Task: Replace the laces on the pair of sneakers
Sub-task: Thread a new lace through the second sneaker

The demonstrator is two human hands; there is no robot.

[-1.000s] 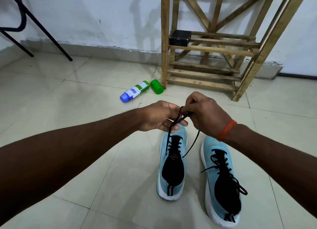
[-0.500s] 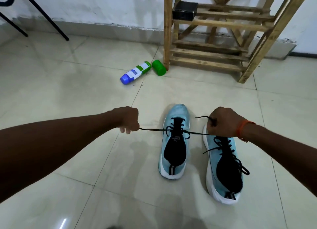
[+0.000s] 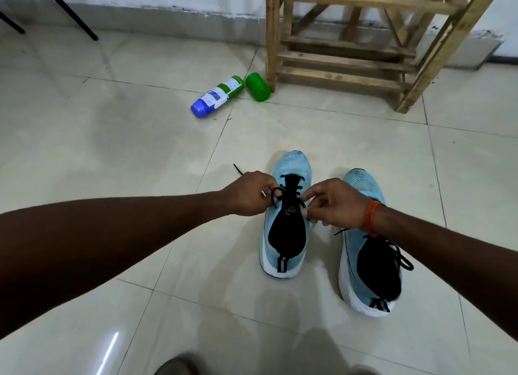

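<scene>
**Both hands pinching the lace on 1 sneaker**

Head view: 2 light-blue sneakers with black tongues and white soles are sitting side by side on the tiled floor (image 3: 112, 150), toes pointing far, toward the wall. The left sneaker (image 3: 287, 234) is lying between the 2 forearms. The right sneaker (image 3: 370, 265) is lying just beside it, partly under the right forearm, with its own lace loops (image 3: 400, 258) trailing over the tongue.

The left hand (image 3: 249, 193) is sitting at the left edge of the left sneaker, fingers curled, pinching a loop of the black lace (image 3: 276, 191). A short free end is sticking out past the knuckles toward the far left. The right hand (image 3: 333, 203), wearing an orange band (image 3: 371, 217) on the wrist, is reaching over the right edge of the same sneaker. Its thumb and forefinger are pinching the other run of that lace, and the remaining fingers are loosely curled.

Farther off, a blue-and-green bottle (image 3: 217, 97) is lying on its side. A green cap (image 3: 257, 86) is lying between it and the near leg of a wooden rack (image 3: 350, 57), which is standing by the wall.
</scene>
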